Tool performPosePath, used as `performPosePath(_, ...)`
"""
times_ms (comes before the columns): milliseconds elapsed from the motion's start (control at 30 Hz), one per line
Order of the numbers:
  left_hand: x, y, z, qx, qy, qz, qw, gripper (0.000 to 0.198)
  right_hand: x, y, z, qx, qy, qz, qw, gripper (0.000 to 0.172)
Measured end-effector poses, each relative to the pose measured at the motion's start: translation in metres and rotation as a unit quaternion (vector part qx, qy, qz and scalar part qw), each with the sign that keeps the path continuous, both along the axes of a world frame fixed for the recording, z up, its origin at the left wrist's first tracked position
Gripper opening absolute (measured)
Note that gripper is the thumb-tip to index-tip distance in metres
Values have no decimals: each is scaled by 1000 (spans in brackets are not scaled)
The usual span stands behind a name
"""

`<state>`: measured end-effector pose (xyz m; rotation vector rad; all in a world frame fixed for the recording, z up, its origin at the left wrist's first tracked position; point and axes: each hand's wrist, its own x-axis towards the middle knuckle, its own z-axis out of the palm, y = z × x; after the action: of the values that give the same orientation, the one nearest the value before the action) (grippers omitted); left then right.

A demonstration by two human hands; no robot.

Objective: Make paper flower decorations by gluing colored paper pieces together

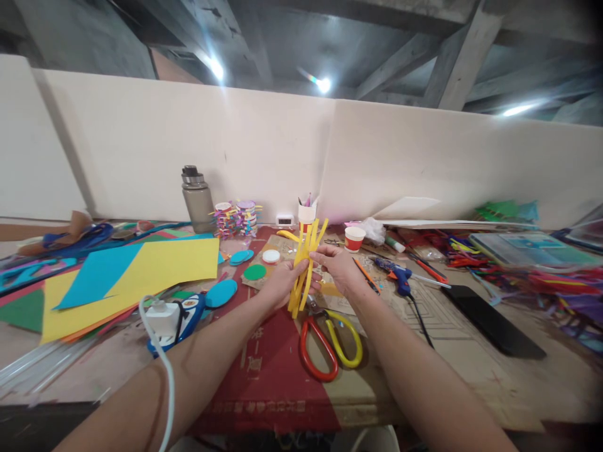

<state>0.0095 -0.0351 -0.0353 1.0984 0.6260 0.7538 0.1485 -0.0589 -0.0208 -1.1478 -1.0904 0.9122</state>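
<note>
Several long yellow paper strips [298,292] stand upright, slightly fanned, between my hands over the middle of the table. My left hand [286,280] is closed round their middle, thumb in front. My right hand [335,262] pinches one strip at the bundle's right side between thumb and fingers. Just below the strips lie scissors [320,348] with one red and one yellow handle; their blades are partly covered by the strips and hands. A green paper disc [254,272] and a white round lid [271,256] lie left of my left hand.
Coloured paper sheets [179,267], a power strip [188,314] and a white cable [167,376] are on the left. A bottle [195,204] and decorated cups [245,216] stand behind. To the right are a paper cup [354,238], a glue gun [398,274] and a black phone [490,320].
</note>
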Motion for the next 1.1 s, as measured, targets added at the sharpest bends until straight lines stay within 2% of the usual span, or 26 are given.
performPosePath(300,-2,-2,3,-15,-36,-32,999,24,0,0,1,0,-19,-12,1000,22)
performPosePath(467,-3,0,3,-13,-39,-42,998,26,-3,-3,4,-20,-8,9,1000,27)
performPosePath(800,-2,0,1,1,-23,-30,999,25,-3,-5,7,-34,-17,-2,999,33)
performPosePath(933,-2,1,2,-19,-20,-12,1000,25,1,-3,5,-25,-11,23,999,32)
performPosePath(1100,-2,1,0,-9,-24,-48,999,28,-2,-5,2,-31,-21,64,997,38)
